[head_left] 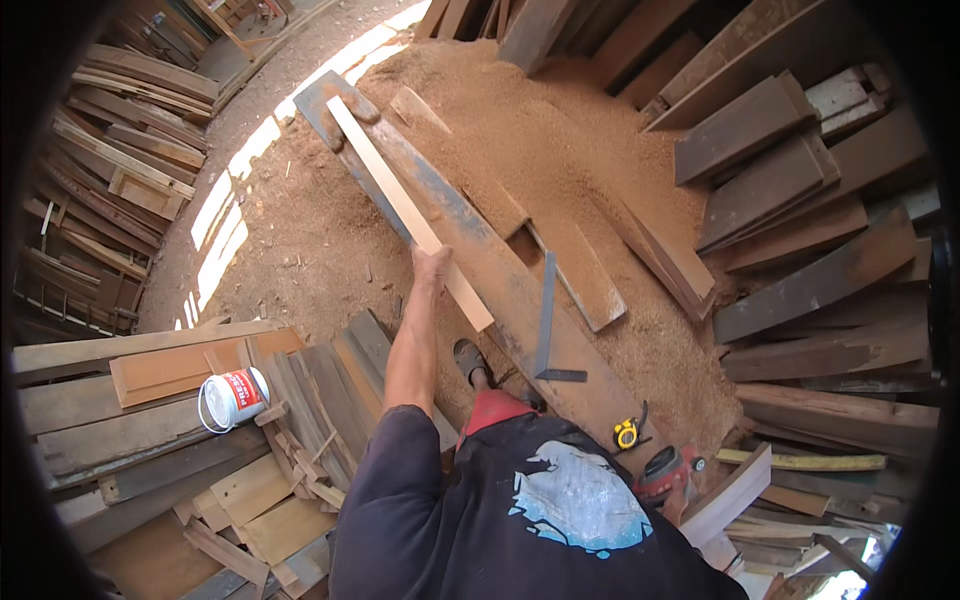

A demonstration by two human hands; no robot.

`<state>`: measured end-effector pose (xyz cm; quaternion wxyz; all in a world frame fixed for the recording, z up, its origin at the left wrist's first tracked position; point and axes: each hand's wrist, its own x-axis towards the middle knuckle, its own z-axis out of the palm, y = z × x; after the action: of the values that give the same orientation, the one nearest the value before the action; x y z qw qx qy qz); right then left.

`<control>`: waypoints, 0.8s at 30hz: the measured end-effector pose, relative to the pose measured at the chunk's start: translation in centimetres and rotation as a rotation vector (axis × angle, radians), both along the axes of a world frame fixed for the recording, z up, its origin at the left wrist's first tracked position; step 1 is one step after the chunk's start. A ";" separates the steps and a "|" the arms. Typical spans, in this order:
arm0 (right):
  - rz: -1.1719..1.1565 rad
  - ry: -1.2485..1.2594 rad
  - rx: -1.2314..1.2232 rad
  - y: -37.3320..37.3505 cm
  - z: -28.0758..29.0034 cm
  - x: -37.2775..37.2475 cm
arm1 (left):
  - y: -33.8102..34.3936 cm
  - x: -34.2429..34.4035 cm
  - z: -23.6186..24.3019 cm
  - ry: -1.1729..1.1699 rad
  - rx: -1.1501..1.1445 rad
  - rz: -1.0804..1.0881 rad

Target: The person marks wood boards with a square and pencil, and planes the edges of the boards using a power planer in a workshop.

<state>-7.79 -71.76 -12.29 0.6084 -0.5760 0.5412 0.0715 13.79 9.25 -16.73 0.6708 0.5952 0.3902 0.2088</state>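
Broad plank (505, 280) underlies pale strip (388, 180), whose long axis runs far-left to near-right. Red power tool (662, 474) is at my right hand (678, 497), whose grip I cannot tell; my left hand (432, 266) clasps the strip's nearer half.

The pale strip (405, 205) is smooth, matt wood; the square (547, 315), dull metal; the bucket (235, 397), smooth plastic.
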 end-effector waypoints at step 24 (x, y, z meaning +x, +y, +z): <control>1.568 -0.478 0.392 47.3 15.7 20.2 | -23.3 -25.1 -0.8 0.587 0.155 -0.841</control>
<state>12.38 -24.50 3.40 0.5697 -0.6686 -0.1812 0.4423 -11.32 -14.03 -17.53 0.5130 0.7820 0.2723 -0.2261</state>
